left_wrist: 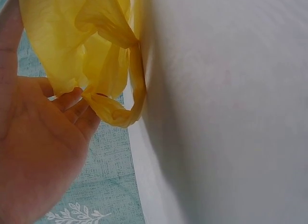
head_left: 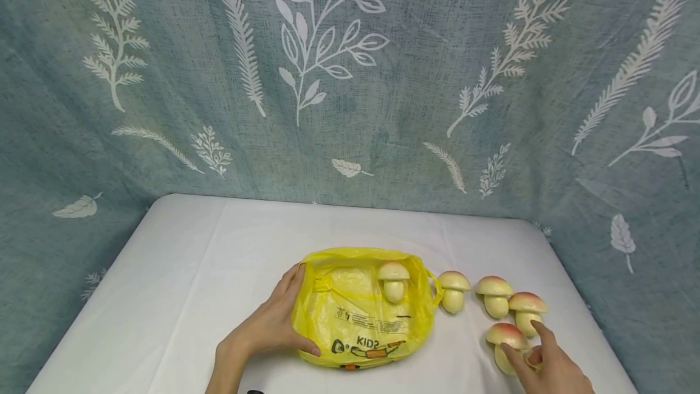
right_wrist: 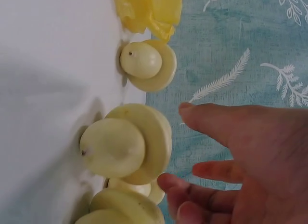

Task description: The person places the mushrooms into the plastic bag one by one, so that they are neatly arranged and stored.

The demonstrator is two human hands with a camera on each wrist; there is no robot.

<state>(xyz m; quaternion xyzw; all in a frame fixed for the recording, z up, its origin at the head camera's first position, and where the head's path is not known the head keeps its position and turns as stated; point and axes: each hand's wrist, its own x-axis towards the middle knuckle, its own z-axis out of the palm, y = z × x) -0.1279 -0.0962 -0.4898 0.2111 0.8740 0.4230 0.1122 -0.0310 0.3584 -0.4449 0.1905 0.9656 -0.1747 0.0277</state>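
Note:
A yellow plastic bag (head_left: 377,336) lies on the table with its mouth spread wide. My left hand (head_left: 273,321) holds its left side, thumb at the near rim and fingers at the far rim; in the left wrist view the fingertips sit by a twisted bag handle (left_wrist: 137,84). One toy mushroom (head_left: 394,281) with a pale stem is inside the bag. My right hand (head_left: 552,360) hovers at the nearest red-capped toy mushroom (head_left: 505,336). In the right wrist view its thumb and fingers are spread either side of that mushroom's cap (right_wrist: 156,137), with a gap between.
To the right of the bag stand more toy mushrooms: one beside the bag handle (head_left: 452,290), another farther right (head_left: 494,297), and one (head_left: 527,309) just behind the right hand. A white cloth covers the table (head_left: 180,297). Behind hangs a blue-green leaf-patterned curtain (head_left: 415,90).

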